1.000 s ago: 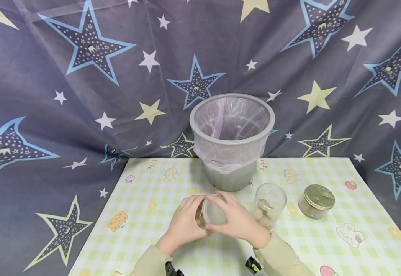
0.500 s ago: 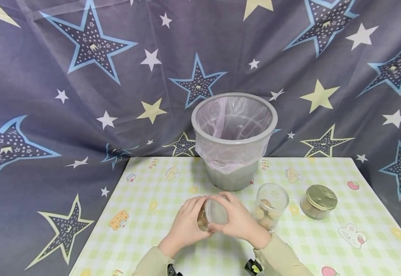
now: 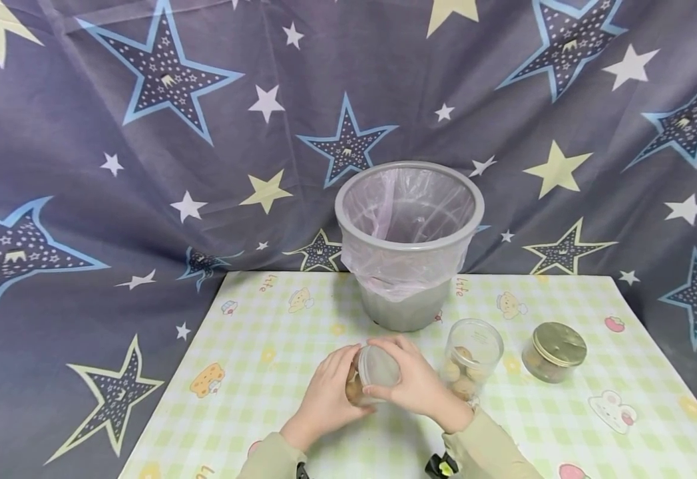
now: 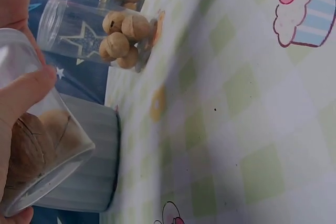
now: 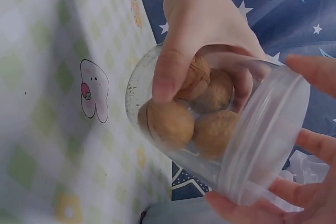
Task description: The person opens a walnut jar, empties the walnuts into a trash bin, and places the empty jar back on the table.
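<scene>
A clear plastic jar with several walnuts inside is held tilted over the table, its frosted lid facing right. My left hand grips the jar's body, thumb across its near side. The right hand holds the lid by its rim, with thumb and fingers on opposite edges. In the right wrist view the lid sits on the jar's mouth. Close by on the right stands a second clear jar, without a lid in sight, with several walnuts at its bottom.
Farther right stands a low jar with a gold-green lid. Behind the hands is a grey bin lined with a pinkish plastic bag. A checked cloth covers the table, and a star-patterned curtain hangs behind.
The left thumb has slid lower, away from the right thumb. The jar has shifted slightly to the right in the head view, which has itself moved a little. Both hands keep their hold.
</scene>
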`<act>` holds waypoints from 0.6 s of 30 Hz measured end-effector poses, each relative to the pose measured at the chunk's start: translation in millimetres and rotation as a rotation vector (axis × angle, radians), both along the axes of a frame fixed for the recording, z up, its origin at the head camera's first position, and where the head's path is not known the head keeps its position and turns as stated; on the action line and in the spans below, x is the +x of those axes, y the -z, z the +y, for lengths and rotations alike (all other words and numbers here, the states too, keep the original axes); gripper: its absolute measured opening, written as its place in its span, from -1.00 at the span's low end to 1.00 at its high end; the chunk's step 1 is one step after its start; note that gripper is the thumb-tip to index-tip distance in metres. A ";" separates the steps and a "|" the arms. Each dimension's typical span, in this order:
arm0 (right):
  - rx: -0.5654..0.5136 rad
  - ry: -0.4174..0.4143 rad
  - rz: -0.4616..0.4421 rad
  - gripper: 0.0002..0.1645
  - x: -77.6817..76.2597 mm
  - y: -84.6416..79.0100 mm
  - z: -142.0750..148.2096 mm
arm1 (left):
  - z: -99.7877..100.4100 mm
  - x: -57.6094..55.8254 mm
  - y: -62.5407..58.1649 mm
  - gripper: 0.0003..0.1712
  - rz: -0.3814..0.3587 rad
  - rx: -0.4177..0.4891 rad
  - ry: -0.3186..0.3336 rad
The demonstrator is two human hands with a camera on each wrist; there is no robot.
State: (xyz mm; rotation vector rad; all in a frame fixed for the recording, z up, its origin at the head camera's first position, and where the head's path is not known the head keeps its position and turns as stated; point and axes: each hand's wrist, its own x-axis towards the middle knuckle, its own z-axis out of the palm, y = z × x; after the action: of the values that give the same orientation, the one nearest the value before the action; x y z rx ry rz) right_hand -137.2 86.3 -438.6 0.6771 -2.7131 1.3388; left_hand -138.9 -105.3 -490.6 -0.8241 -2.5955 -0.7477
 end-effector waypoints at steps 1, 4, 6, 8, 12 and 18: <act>-0.007 0.002 -0.006 -0.16 0.4 0.8 0.4 | 0.4 -0.6 0.8 0.17 0.025 -0.008 0.002; -0.030 0.007 -0.007 -0.17 1.3 3.6 0.7 | 0.6 -3.0 2.9 0.13 0.096 -0.018 0.006; -0.037 0.008 0.018 -0.17 1.9 5.4 -0.3 | -0.5 -4.0 3.6 0.11 0.128 -0.023 0.008; -0.041 0.012 0.052 -0.17 2.4 7.3 -1.0 | -1.5 -4.6 4.3 0.08 0.147 -0.021 0.011; -0.044 0.013 0.091 -0.17 4.0 10.4 -1.5 | -3.4 -5.2 5.4 0.05 0.164 -0.010 0.032; -0.043 -0.008 0.102 -0.16 6.6 12.1 -1.0 | -6.1 -6.0 7.8 0.01 0.167 0.018 0.057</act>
State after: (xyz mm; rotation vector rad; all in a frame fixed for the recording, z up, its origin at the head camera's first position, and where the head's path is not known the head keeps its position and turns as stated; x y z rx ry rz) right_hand -130.6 85.3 -450.6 0.7315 -2.5974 1.3224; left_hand -144.9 -111.4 -498.4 -0.9172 -2.4244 -0.6853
